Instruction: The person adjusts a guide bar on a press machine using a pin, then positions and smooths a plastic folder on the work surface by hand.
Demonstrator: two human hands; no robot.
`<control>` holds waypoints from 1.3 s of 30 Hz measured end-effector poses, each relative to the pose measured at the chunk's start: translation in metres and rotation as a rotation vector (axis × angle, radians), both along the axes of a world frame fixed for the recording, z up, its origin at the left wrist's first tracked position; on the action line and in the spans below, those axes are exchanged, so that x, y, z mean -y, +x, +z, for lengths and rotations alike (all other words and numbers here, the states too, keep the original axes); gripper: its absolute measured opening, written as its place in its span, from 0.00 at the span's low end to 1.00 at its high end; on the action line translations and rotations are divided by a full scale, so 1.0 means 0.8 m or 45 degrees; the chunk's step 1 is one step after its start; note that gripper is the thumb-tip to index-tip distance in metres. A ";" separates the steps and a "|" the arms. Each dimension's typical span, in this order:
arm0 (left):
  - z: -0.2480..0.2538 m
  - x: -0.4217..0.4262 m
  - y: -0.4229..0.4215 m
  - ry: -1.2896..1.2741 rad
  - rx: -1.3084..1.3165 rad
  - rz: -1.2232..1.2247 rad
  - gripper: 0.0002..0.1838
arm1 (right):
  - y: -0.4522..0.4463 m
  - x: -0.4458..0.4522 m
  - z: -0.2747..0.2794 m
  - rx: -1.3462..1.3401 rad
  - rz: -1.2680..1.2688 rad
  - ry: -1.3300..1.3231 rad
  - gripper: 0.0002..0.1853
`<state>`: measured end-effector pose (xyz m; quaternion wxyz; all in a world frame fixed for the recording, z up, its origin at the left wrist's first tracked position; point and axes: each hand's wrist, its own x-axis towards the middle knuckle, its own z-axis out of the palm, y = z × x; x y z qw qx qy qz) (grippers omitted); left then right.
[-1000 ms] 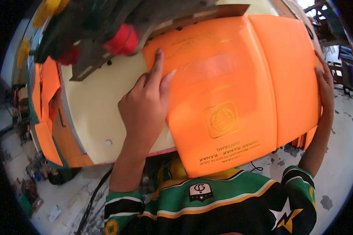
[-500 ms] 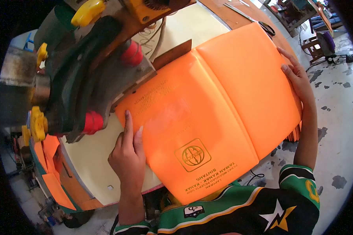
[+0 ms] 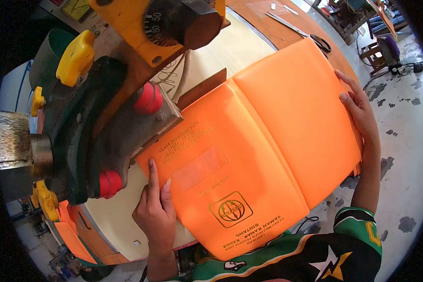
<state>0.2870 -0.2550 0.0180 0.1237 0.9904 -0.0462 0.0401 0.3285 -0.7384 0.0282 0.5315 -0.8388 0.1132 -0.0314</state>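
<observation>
An open orange cover [image 3: 263, 136] with gold print, a round emblem and a clear window lies slanted across the work surface. Its upper left edge reaches under the dark press head [image 3: 122, 108]. My left hand [image 3: 156, 207] rests at the cover's left edge, index finger stretched onto it, thumb apart. At the right edge my right hand [image 3: 359, 105] grips the cover, thumb on top and the other fingers partly hidden. A thin metal strip [image 3: 202, 89] borders the cover's upper edge.
Black-handled scissors [image 3: 319, 43] lie on the wooden table [image 3: 286, 35] beyond the cover. More orange pieces [image 3: 75, 239] sit at the lower left. A yellow dial housing [image 3: 127, 28] hangs above. Chair and cables stand on the floor at the upper right.
The view has shifted, bringing the press head and dial into fuller sight. The cover has turned and now lies lower against the press. Both hands remain at its edges.
</observation>
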 end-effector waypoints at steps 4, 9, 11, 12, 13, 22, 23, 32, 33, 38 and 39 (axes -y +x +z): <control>-0.001 0.001 0.002 -0.023 0.013 -0.020 0.26 | -0.003 -0.001 0.001 -0.068 -0.036 0.010 0.28; 0.002 0.003 0.002 -0.039 -0.009 -0.012 0.27 | -0.003 -0.003 0.001 -0.062 -0.057 0.022 0.28; 0.002 0.003 0.002 -0.060 -0.016 -0.008 0.27 | -0.002 -0.002 0.000 -0.051 -0.058 0.011 0.28; 0.001 0.002 0.002 -0.060 -0.020 -0.009 0.27 | -0.003 -0.002 0.001 -0.062 -0.044 0.048 0.29; 0.001 0.002 0.002 -0.060 -0.023 -0.011 0.27 | -0.002 -0.001 0.001 -0.073 -0.030 0.084 0.29; 0.002 0.000 0.001 -0.023 -0.037 -0.024 0.27 | -0.003 -0.001 0.003 -0.088 -0.024 0.071 0.30; 0.002 0.001 0.001 -0.023 -0.038 -0.024 0.27 | -0.003 -0.001 0.001 -0.088 -0.025 0.071 0.30; 0.002 0.002 0.001 -0.024 -0.024 -0.022 0.27 | 0.000 -0.007 0.007 -0.085 -0.051 0.103 0.29; 0.001 0.001 0.001 -0.023 -0.013 -0.030 0.27 | 0.001 -0.008 0.008 -0.096 -0.061 0.130 0.29; 0.017 0.006 0.001 -0.113 -0.254 0.090 0.26 | 0.005 -0.001 0.004 -0.096 -0.038 0.199 0.30; 0.016 0.006 0.000 -0.108 -0.248 0.088 0.26 | 0.004 -0.003 0.004 -0.081 -0.047 0.208 0.30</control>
